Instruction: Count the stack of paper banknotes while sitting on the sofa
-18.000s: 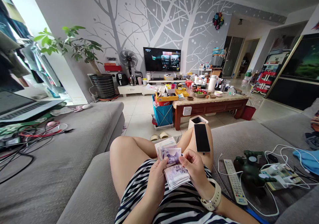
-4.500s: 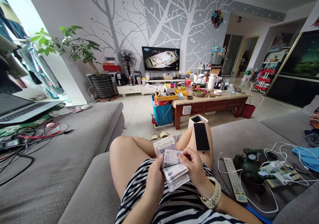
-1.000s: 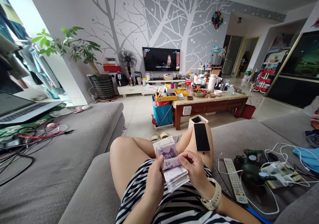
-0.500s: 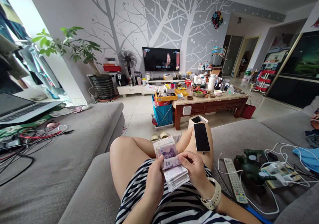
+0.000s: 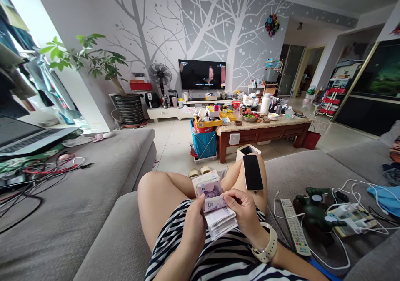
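I sit on a grey sofa (image 5: 93, 231) with my legs crossed. My left hand (image 5: 194, 224) is closed around a folded wad of banknotes (image 5: 208, 184), whose upper half fans up over my lap. My right hand (image 5: 245, 212) pinches the top purple note (image 5: 214, 205) and rests on the lower stack of notes (image 5: 220, 222). A pale watch (image 5: 268, 245) is on my right wrist. A black phone (image 5: 253, 172) lies face up on my right knee.
On the sofa to my right lie a white remote (image 5: 293, 227), a dark green toy (image 5: 312, 212) and tangled white cables (image 5: 350, 214). A laptop (image 5: 25, 135) and wires sit at the left. A cluttered coffee table (image 5: 262, 131) stands ahead on the tiled floor.
Over the last second the hands have barely moved; my right hand still pinches the purple note. The picture on the TV has changed.
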`<state>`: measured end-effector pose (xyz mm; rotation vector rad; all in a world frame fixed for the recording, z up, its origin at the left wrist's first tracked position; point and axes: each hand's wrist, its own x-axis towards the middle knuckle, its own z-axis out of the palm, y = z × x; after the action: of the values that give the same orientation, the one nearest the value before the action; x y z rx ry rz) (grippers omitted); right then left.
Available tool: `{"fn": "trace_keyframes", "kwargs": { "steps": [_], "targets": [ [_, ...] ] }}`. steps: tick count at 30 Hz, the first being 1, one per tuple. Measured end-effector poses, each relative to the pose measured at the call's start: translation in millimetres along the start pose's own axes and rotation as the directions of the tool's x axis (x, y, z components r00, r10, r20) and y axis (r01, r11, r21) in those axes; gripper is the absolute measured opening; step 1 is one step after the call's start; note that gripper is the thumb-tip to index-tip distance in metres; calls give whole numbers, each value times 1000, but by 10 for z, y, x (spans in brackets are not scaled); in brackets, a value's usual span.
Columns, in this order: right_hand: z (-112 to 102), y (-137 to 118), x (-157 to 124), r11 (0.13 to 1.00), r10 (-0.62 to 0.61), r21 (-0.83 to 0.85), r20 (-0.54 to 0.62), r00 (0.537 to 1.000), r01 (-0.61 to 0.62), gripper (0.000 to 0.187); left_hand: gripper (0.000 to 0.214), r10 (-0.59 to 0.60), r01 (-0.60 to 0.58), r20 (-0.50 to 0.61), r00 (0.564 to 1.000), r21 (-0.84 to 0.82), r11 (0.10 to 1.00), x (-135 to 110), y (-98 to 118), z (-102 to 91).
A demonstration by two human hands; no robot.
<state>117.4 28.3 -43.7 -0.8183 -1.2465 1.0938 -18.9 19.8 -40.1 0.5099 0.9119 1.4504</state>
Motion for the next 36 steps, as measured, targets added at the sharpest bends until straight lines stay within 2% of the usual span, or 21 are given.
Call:
{"fn": "trace_keyframes", "kwargs": {
  "steps": [8, 15, 21, 25, 28, 30, 32, 36],
  "targets": [
    [2, -16, 0, 1000, 11, 10, 27, 1000, -11, 24, 28, 33, -33, -5, 999, 38, 999, 28, -11, -19],
    [-15, -20, -7, 1000, -1, 14, 53, 999, 0, 28, 29, 21, -20, -12, 1000, 55, 998, -26, 49, 48],
    [-20, -54, -2, 989, -141, -22, 105, 984, 144, 41, 26, 26, -27, 15, 1000, 57, 998, -49, 68, 68],
    [-19, -53, 7, 982, -179, -46, 117, 977, 185, 43, 26, 32, -29, -34, 999, 84, 996, -75, 81, 78],
    [-24, -48, 14, 984, -162, -58, 121, 979, 170, 38, 25, 32, -25, -72, 997, 98, 995, -122, 118, 125],
    [-25, -51, 22, 988, -132, -65, 118, 984, 140, 36, 26, 29, -24, -58, 998, 88, 996, -156, 147, 168],
    [-20, -51, 34, 997, -66, -42, 100, 993, 71, 35, 27, 14, -12, -33, 999, 66, 998, -183, 167, 205],
    [-5, -15, 72, 990, 87, 105, 28, 996, -90, 37, 27, 0, 1, -13, 1000, 48, 999, -197, 165, 221]
  ]
}}
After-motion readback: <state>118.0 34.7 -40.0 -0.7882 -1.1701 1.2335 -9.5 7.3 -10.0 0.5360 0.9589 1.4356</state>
